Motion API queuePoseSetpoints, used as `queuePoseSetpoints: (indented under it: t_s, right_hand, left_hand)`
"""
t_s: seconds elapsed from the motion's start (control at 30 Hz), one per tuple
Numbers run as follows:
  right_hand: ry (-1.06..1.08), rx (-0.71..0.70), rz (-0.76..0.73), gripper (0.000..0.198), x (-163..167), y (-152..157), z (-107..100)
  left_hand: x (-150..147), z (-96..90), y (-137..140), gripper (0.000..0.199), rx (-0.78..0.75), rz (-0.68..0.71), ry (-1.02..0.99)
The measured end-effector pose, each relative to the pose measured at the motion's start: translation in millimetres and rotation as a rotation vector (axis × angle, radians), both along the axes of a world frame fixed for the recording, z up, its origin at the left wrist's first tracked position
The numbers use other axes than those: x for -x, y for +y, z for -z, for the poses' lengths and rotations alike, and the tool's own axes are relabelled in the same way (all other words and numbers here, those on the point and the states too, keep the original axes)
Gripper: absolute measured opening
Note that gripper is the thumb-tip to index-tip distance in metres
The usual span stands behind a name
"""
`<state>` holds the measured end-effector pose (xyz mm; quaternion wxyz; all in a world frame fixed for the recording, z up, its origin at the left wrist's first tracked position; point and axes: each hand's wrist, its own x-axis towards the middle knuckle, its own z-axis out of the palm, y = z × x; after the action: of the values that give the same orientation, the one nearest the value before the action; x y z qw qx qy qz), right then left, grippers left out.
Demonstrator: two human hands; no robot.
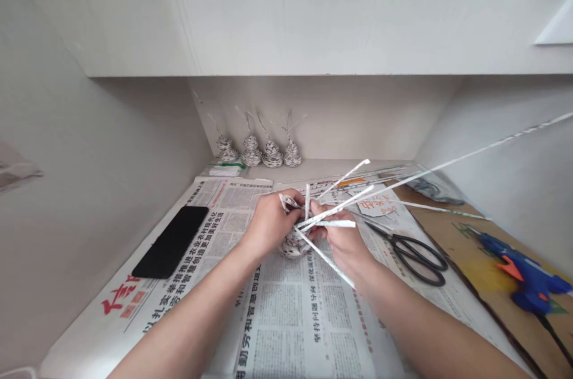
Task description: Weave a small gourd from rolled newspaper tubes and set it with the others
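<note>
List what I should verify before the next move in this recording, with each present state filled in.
1. Left hand holding the small, rounded, woven newspaper piece: ok.
2. Thin white rolled-paper strips neatly gathered: not ok, they splay in several directions.
3. Right hand gripping a strip: cannot tell, its fingertips are partly hidden.
4. Black metal scissors within the right hand's reach: ok, they lie beside the right forearm.
5. Blue plastic glue gun with orange trigger resting over brown cardboard: ok.
6. Glue gun heated: cannot tell.

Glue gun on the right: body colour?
Blue glue gun, with an orange trigger; head view.
</note>
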<state>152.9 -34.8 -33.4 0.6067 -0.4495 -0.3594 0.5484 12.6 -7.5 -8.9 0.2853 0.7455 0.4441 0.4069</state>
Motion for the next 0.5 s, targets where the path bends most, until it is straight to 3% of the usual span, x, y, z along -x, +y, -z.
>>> queuePoseSetpoints:
  t_s: [0.17, 0.27, 0.43, 0.5]
  right_hand:
    - [0.063, 0.009, 0.025, 0.033, 1, 0, 6]
    - [0.049, -0.001, 0.037, 0.028, -1, 2, 10]
    - [0.000, 0.016, 0.066, 0.029, -2, 4, 12]
    - [-0.005, 0.014, 0.041, 0.031, -3, 3, 12]
  left_hand:
    - [3, -3.6, 2, 0.003, -0.014, -0.086, 0.036]
    - [7, -5.0, 5, 0.010, -0.018, -0.122, -0.003]
    - [11, -5.3, 8, 0.002, 0.016, -0.041, -0.008]
    - [11, -4.5, 9, 0.009, 0.049, -0.012, -0.009]
